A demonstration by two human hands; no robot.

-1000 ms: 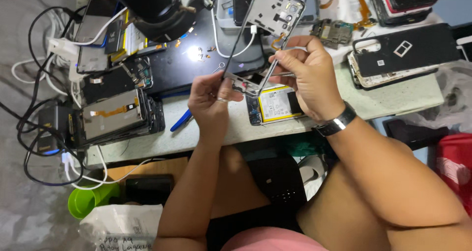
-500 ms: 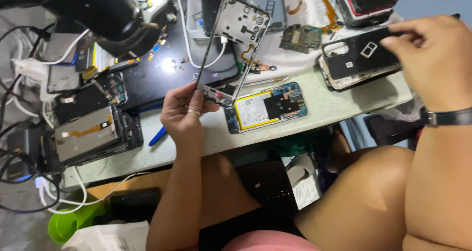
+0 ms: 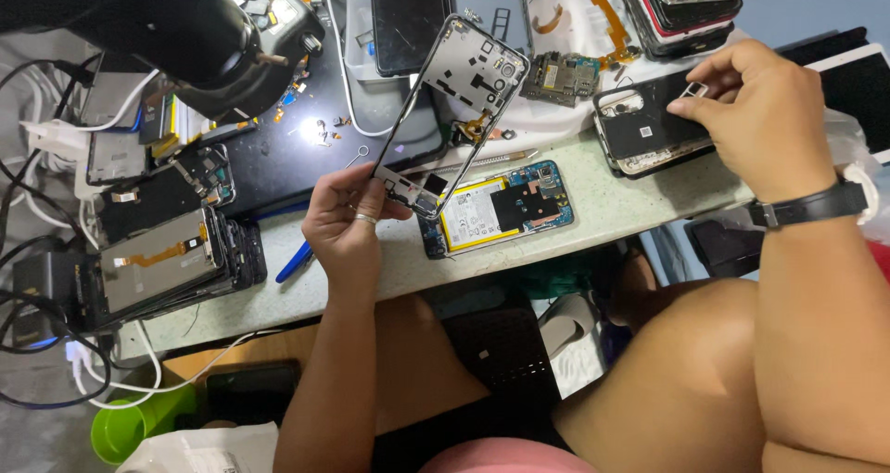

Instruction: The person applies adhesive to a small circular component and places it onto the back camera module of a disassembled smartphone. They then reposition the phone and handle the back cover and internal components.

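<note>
My left hand (image 3: pixel 345 221) grips the lower end of a bare phone mid-frame (image 3: pixel 454 102) and holds it tilted above the bench. Just below it lies an opened phone with a yellow battery (image 3: pixel 501 209), face down on the pale benchtop (image 3: pixel 612 204). My right hand (image 3: pixel 756 111), with a black watch on its wrist, reaches to the right. Its thumb and forefinger pinch the top edge of a black phone back cover (image 3: pixel 644 125) that lies on the bench. No tweezers show in that hand.
A black microscope head (image 3: pixel 185 37) hangs over the dark mat at upper left. Stacked screens and phones (image 3: pixel 158 260) with cables fill the left side. A circuit board (image 3: pixel 556 76), more phone stacks (image 3: pixel 686 0), a blue-handled tool (image 3: pixel 295 262) and a green cup (image 3: pixel 130 427) lie about.
My right hand left the mid-frame, where it worked with tweezers, and swung right onto the black back cover. My left hand still holds the frame, now tilted more upright.
</note>
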